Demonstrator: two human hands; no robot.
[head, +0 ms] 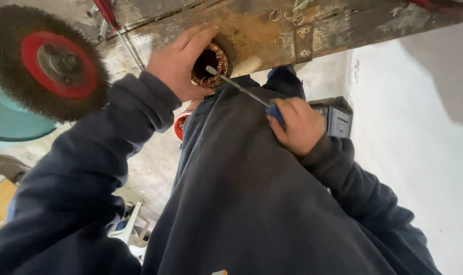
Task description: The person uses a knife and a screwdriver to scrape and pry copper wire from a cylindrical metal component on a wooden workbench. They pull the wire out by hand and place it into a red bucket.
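Stator [214, 62] with copper windings inside, gripped by left hand [178, 63].

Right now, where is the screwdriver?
In the head view, the screwdriver is at centre top, held in the right hand, its tip at the copper-wound motor part that the left hand grips.

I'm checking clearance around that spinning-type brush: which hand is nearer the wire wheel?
Left. The left hand grips the copper-wound stator just beside the wire wheel; the right hand, holding the screwdriver, is farther away.
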